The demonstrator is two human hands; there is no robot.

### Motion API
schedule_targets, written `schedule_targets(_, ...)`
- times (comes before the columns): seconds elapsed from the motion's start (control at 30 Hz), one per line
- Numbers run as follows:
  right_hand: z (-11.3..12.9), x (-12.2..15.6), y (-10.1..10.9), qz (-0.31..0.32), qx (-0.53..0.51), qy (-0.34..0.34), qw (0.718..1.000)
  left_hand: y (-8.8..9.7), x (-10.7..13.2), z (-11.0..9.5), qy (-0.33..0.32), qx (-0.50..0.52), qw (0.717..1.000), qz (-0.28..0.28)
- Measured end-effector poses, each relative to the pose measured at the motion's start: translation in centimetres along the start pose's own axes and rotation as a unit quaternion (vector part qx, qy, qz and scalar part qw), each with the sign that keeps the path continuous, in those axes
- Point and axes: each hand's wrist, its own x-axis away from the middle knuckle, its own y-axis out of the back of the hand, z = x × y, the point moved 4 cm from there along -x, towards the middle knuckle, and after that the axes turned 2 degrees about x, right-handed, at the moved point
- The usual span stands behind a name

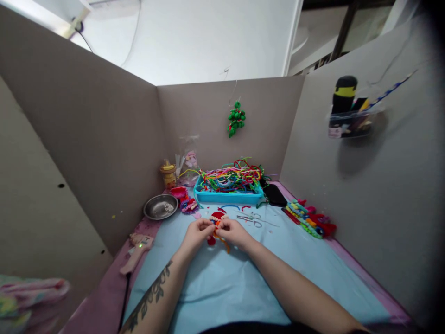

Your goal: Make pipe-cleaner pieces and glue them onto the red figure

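My left hand [196, 233] and my right hand [233, 232] meet over the light blue mat [222, 283], fingers pinched together. Between them I hold a small red and orange pipe-cleaner figure [216, 221]; an orange strand [224, 243] hangs down from it below my right hand. Small scissors [251, 219] lie on the mat just beyond my right hand. Short red and blue pipe-cleaner scraps [232, 207] lie in front of a blue tray.
The blue tray [227, 198] heaped with coloured pipe cleaners stands at the back. A metal bowl [160, 206] and a glue gun [136, 253] lie left; finished pieces [309, 219] and a dark phone [275, 195] right. Grey cardboard walls [104, 139] enclose three sides; a green ornament [236, 119] hangs on the back one.
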Motion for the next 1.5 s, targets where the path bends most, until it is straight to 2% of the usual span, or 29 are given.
schedule_targets(0.33, -0.3, 0.2, -0.5, 0.006, -0.045, -0.030, 0.999, -0.2, -0.1, 0.2, -0.003, 0.026, 1.000, 0.006)
schedule_targets(0.53, -0.3, 0.0, -0.3, -0.003, -0.064, -0.002, 0.998, -0.1, -0.3, 0.4, 0.002, 0.045, 0.999, 0.000)
schedule_targets(0.63, 0.6, 0.3, 0.2, -0.050, 0.028, 0.088, 0.994, 0.3, -0.4, 0.5, 0.002, 0.053, 0.998, -0.029)
schedule_targets(0.73, 1.9, 1.2, 0.1, -0.076, 0.165, 0.210, 0.961, 0.5, -0.5, 0.5, 0.005, 0.067, 0.997, -0.044)
schedule_targets(0.87, 2.5, 1.8, -0.2, -0.094, 0.243, 0.268, 0.927, 0.5, -0.5, 0.6, 0.010, 0.086, 0.995, -0.042)
schedule_targets(1.07, 2.5, 1.7, -0.1, -0.095, 0.248, 0.281, 0.922, 0.4, -0.5, 0.6, 0.023, 0.085, 0.996, -0.023)
schedule_targets(1.5, 2.3, 1.1, 0.4, -0.081, 0.156, 0.227, 0.958, 0.3, -0.4, 0.3, 0.014, 0.062, 0.998, 0.002)
